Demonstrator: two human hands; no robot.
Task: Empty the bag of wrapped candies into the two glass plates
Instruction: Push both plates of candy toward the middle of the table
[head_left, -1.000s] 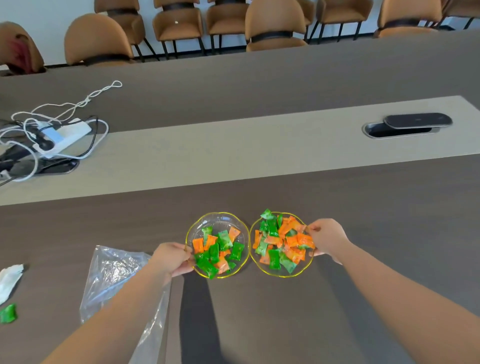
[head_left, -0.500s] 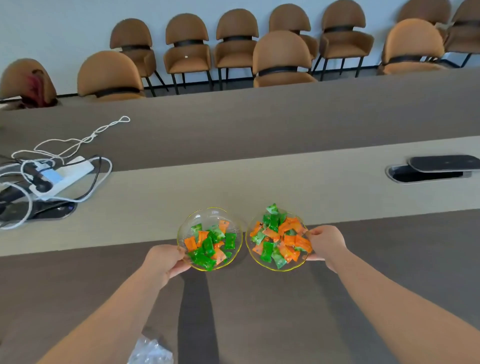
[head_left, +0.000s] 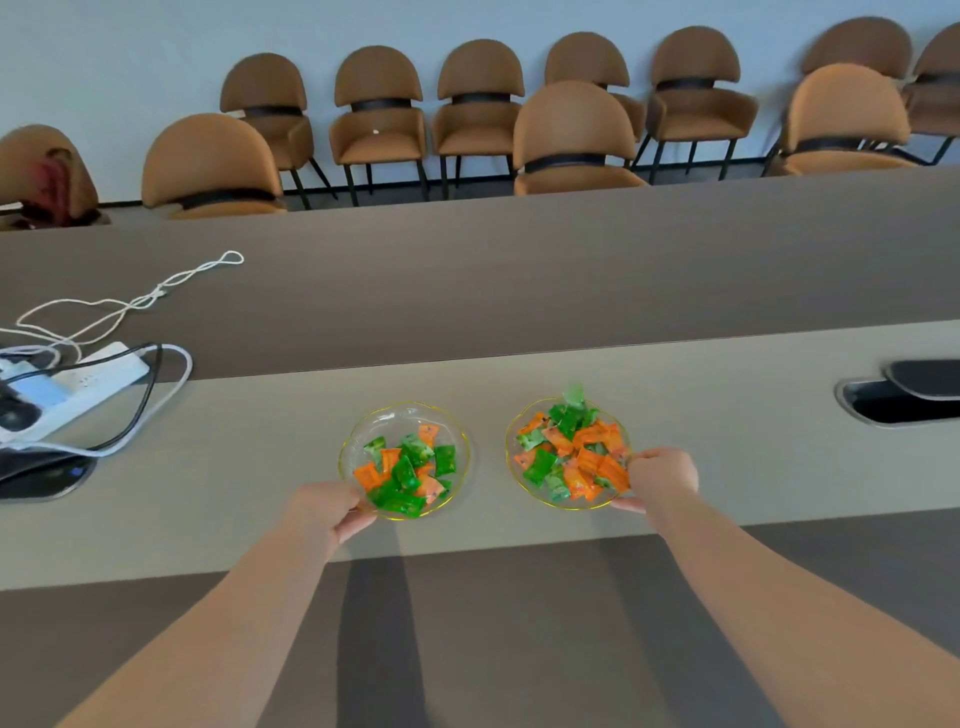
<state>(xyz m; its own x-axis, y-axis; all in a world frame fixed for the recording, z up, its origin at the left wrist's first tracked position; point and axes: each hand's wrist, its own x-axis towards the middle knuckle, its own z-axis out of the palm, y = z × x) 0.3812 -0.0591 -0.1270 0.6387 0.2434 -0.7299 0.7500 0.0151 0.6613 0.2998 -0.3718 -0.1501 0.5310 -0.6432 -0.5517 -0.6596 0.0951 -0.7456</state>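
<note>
Both hands are gripping plate rims: left hand (head_left: 326, 512) pinching the left glass plate (head_left: 400, 413), right hand (head_left: 661, 477) pinching the right glass plate (head_left: 511, 441). Wrapped candies (head_left: 569, 452) are filling both, plates sitting apart on the surface's (head_left: 260, 431) pale strip. Power strip (head_left: 78, 387) lying far left.

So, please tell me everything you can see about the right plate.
The right plate is a small round dish of clear glass with a thin yellow, slightly wavy rim. It sits flat on the light strip of the table, apart from the other plate. It holds a heap of orange and green candies, and one green wrapper sticks up over the far rim. The right hand grips its near right edge, thumb on top of the rim.
</note>
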